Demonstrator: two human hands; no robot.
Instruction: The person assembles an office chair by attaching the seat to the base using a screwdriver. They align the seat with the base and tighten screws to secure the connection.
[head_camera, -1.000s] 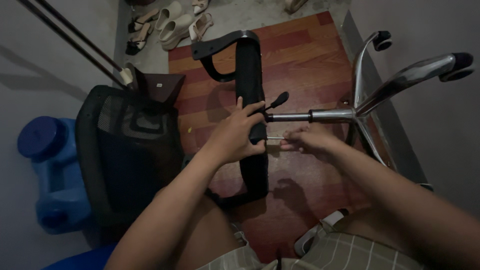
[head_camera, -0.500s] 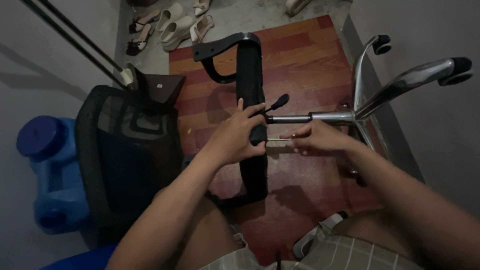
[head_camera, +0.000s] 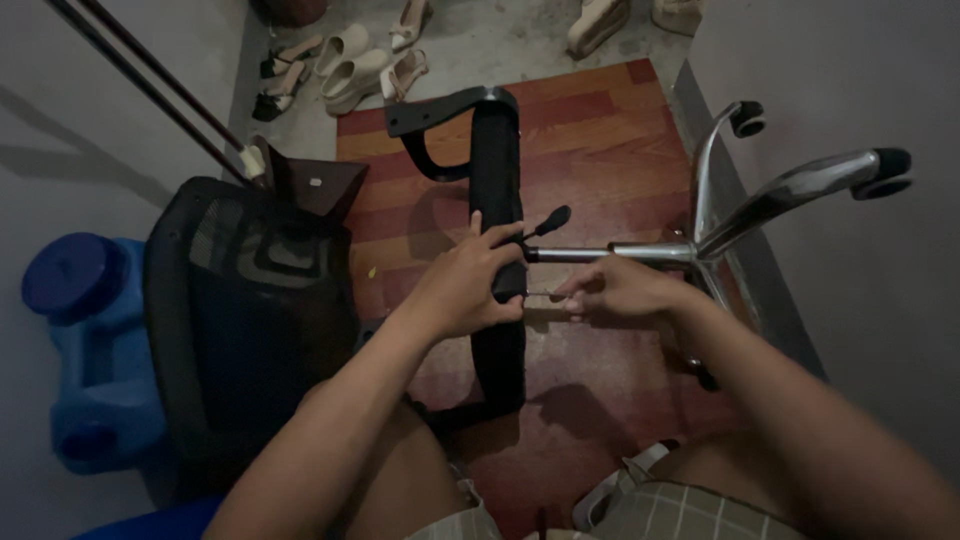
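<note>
While the chair seat (head_camera: 498, 250) stood on edge at frame centre, underside facing 3 o'clock, the left hand (head_camera: 462, 290) gripped its edge, fingers wrapped round, steadying it. The right hand (head_camera: 612, 292) was pinched narrow on a thin tool (head_camera: 540, 294), prob. a hex key, tip at the seat's mounting plate; can't tell if a bolt was on it. Chrome gas column (head_camera: 608, 253) ran from the seat toward 3 o'clock into the star base (head_camera: 790, 195) w/ black casters, so base & seat looked already joined. Lever (head_camera: 549, 220) stuck out just above the column. Judging by that: seat mech. fastening in progress; mesh backrest (head_camera: 240, 320) lay apart at 9 o'clock, unattached.

Further out: blue plastic jug (head_camera: 85, 340) at 8–9 o'clock, no label visible; small brown box (head_camera: 310, 185) w/ pale sticker at 10 o'clock; shoes (head_camera: 350, 70) at 11–12 o'clock; red-brown wood-pattern mat (head_camera: 610, 120) under it all. No signs seen.
</note>
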